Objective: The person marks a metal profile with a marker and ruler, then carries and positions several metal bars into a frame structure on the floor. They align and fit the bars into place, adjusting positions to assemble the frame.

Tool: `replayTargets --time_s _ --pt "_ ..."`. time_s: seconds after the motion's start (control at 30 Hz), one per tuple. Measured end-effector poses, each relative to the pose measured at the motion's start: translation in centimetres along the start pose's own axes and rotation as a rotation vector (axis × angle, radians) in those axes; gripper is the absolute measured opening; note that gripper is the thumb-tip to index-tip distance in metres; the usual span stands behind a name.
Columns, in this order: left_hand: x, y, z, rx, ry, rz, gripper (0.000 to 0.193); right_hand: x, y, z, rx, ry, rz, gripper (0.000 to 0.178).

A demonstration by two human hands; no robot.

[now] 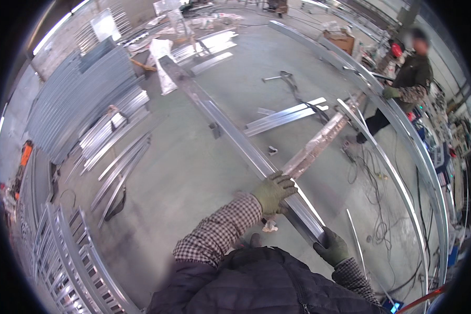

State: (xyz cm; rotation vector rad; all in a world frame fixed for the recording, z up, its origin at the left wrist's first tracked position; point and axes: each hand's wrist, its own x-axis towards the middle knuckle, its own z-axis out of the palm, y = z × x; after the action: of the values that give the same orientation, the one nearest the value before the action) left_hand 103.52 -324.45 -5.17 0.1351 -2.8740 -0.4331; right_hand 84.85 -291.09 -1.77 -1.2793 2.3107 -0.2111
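A long, shiny metal channel [235, 134] runs from the far left toward me, ending near my body. My left hand [275, 194], in a green work glove, is wrapped over it a short way from its near end. At that end, my right hand [334, 248] grips the channel's edge, also gloved in green; some of its fingers are hidden. Beneath the channel, a worn, stained support beam [319, 144] crosses toward the far right. A small metal bracket [272, 150] lies on the floor beside the channel.
To the right, a person [413, 78] in dark clothes has a gloved hand on a long metal rail [403, 123]. Loose strips [288, 116] lie beyond the beam. Corrugated sheets [83, 89] and ladder-like frames [73, 256] stand left. Cables [379, 209] trail across the right floor.
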Motion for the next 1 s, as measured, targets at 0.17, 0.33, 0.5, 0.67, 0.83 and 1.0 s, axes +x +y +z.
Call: replayTargets --time_s 0.17,0.33,0.5,0.67,0.83,1.0 --pt "-9.0 3.0 -0.1 -0.369 0.245 -0.341 0.058 7.3 -4.5 1.4 -0.013 0.153 -0.315 0.077" --pt "-23.0 3.9 1.3 -0.574 0.113 -1.022 0.047 12.9 -10.9 0.7 0.002 0.119 -0.322 0.075" --pt "-39.5 2.5 8.2 -0.690 -0.178 -1.625 0.056 16.2 -15.1 2.5 0.022 0.179 -0.228 0.074" --pt "-54.9 1.5 11.5 -0.822 -0.626 -1.849 0.058 17.3 -15.7 4.7 -0.010 0.325 -0.051 0.059" --pt "-61.8 -2.8 11.0 -0.700 -0.476 -1.808 0.054 18.0 -15.1 5.2 -0.022 0.316 0.091 0.056" --pt "-60.0 -10.1 5.4 -0.730 -0.102 -1.758 0.057 18.9 -14.7 4.6 -0.140 0.270 0.220 0.063"
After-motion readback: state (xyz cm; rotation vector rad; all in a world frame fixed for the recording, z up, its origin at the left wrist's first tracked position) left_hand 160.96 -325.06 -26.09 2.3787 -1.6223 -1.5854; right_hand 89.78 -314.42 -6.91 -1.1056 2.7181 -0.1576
